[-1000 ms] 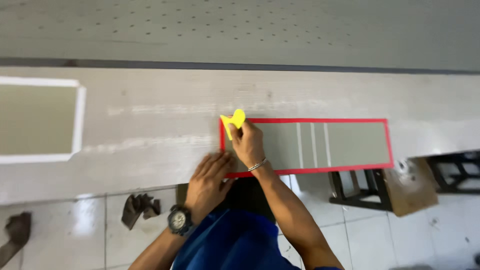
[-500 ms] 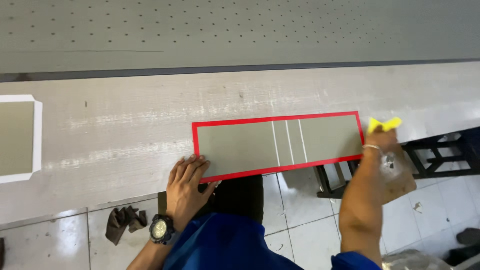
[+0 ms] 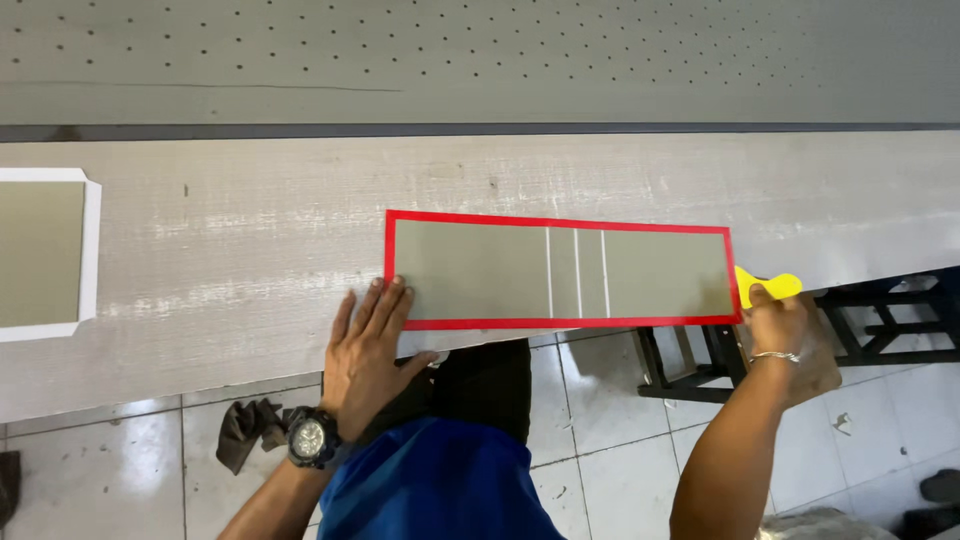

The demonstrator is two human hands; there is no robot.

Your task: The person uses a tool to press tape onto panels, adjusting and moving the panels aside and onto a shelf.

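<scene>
A long grey-green panel with a red border (image 3: pixel 480 270) and three thin white cross lines lies flat on the pale worktable (image 3: pixel 250 250). My left hand (image 3: pixel 368 345), with a dark wristwatch, presses flat on the panel's near left corner, fingers spread. My right hand (image 3: pixel 785 325), wearing a thin bracelet, grips a yellow plastic scraper (image 3: pixel 765 287) just past the panel's right end, at the table's edge.
A second grey-green panel with a white border (image 3: pixel 45 255) lies at the far left. A perforated grey board (image 3: pixel 480 55) runs along the back. Below are a tiled floor, a dark rag (image 3: pixel 248 430) and a black stool frame (image 3: pixel 690 365).
My right hand swept the yellow scraper from the panel's left end along to and off its right end. My left hand stayed pressed on the left corner.
</scene>
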